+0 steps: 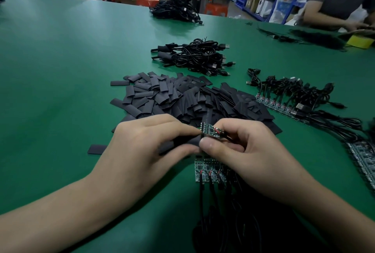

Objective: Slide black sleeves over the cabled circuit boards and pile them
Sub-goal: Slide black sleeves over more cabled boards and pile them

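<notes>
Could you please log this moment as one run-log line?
step: sleeving | left hand: holds black sleeve | right hand: holds circuit board at sleeve mouth | finished pile: behind loose sleeves

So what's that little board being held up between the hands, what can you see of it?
The board is a small, thin circuit strip, greenish with tiny dark chips, a row of pads along its left end and red wire at its right end, where a black cable leaves. It lies roughly level above the table. The right hand pinches it; the left hand holds a flat black sleeve at its left end. The board is still mostly bare.
</notes>
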